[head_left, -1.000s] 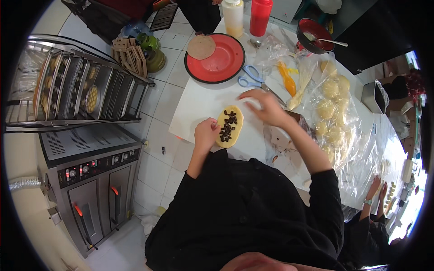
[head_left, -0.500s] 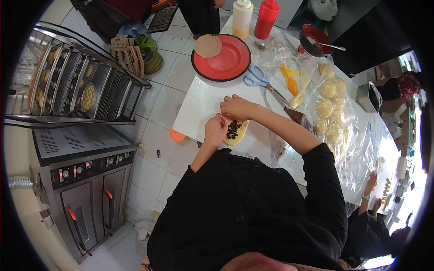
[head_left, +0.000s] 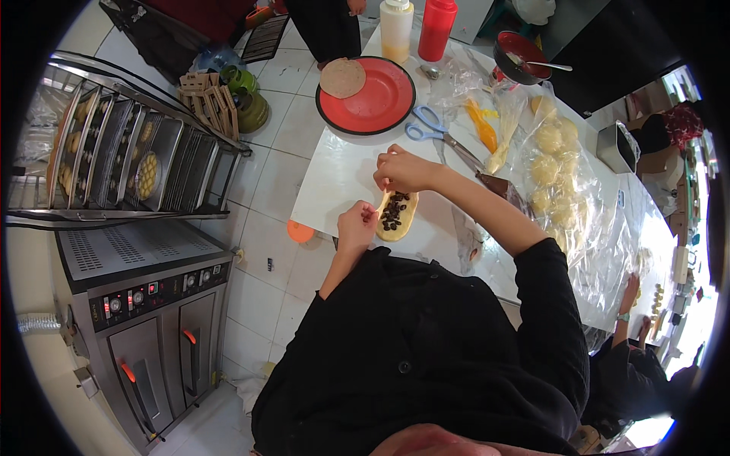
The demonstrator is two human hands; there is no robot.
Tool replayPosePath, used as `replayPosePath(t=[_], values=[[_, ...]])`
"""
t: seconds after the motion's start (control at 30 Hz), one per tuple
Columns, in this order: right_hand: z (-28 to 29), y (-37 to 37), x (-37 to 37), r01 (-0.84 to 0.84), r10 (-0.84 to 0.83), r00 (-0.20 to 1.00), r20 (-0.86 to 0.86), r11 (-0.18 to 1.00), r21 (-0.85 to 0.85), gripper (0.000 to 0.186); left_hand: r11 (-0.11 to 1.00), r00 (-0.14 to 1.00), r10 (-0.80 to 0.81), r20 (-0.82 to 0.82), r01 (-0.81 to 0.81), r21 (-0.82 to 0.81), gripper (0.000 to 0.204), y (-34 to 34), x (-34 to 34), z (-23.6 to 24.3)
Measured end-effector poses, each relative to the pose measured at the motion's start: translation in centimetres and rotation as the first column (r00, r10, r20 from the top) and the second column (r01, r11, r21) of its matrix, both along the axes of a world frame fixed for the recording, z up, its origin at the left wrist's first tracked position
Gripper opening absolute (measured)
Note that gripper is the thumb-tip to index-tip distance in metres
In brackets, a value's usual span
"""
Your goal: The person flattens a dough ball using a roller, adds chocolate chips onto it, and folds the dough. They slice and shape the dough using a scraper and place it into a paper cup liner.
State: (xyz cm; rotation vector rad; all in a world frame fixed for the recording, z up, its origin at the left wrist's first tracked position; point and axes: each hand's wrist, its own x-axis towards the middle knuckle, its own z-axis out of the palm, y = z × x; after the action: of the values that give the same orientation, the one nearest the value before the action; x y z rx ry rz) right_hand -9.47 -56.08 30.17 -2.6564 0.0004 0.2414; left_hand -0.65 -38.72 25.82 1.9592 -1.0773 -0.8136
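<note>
An oval of dough (head_left: pixel 403 225) topped with dark pieces (head_left: pixel 394 210) lies on the white tabletop. My left hand (head_left: pixel 357 228) pinches its left edge. My right hand (head_left: pixel 403 170) is over its top end, fingers closed on the dough. Blue-handled scissors (head_left: pixel 426 125) lie just beyond, below a red plate (head_left: pixel 380 106) with a tan disc (head_left: pixel 342 78) on it. To the right are piping bags, an orange one (head_left: pixel 483 129) among them, and several dough balls (head_left: pixel 547 167) under plastic.
Two squeeze bottles (head_left: pixel 435 30), a dark bowl (head_left: pixel 517 61) and a steel container (head_left: pixel 614 152) occupy the table's back and right. A tray rack (head_left: pixel 190 175) and oven (head_left: pixel 144 262) stand left. A co-worker's hand (head_left: pixel 631 292) is at lower right; another person (head_left: pixel 327 30) stands behind.
My right hand has come in from the right to the dough's top end and taken hold. My left hand has stayed at the left edge, with the dough now pulled up there.
</note>
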Motion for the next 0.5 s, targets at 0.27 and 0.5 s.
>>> replayPosePath(t=[0.27, 0.5], values=[[0.5, -0.1, -4.8, 0.144, -0.172, 0.936, 0.306, 0.983, 0.111, 0.005, 0.996, 0.965, -0.088, -0.246, 0.078, -0.052, 0.020, 0.2, -0.8, 1.2], [-1.6, 1.2, -8.8, 0.253, -0.231, 0.882, 0.410, 0.967, 0.000, 0.010, 0.924, 0.917, -0.379, 0.122, 0.383, -0.011, 0.016, -0.8, -4.1, 1.8]])
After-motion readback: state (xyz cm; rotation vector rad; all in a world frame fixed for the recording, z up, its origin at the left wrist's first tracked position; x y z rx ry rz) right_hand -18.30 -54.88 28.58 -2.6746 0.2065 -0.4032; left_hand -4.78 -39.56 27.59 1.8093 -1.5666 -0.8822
